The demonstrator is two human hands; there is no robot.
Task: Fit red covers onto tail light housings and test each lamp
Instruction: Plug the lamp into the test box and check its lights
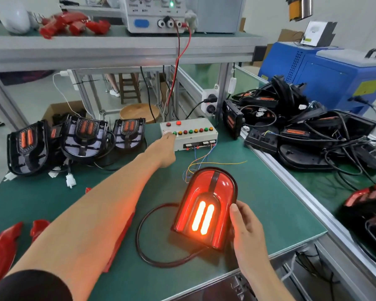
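Note:
A tail light (206, 207) with its red cover fitted lies on the green mat, and two bars in its lower middle glow bright orange. My right hand (245, 227) holds its right edge, thumb against the housing. My left hand (164, 151) reaches far forward and a finger presses a button at the left end of the white test box (191, 135). Thin coloured wires run from the box to the lamp. Three open housings (83, 135) without covers stand at the far left. Loose red covers (0, 250) lie at the near left, partly under my arm.
A heap of black housings and cables (313, 131) fills the right bench. A power supply (154, 16) sits on the upper shelf beside more red covers (72, 25). A blue machine (326, 72) stands far right. The lamp's black cable (148, 242) loops on the mat.

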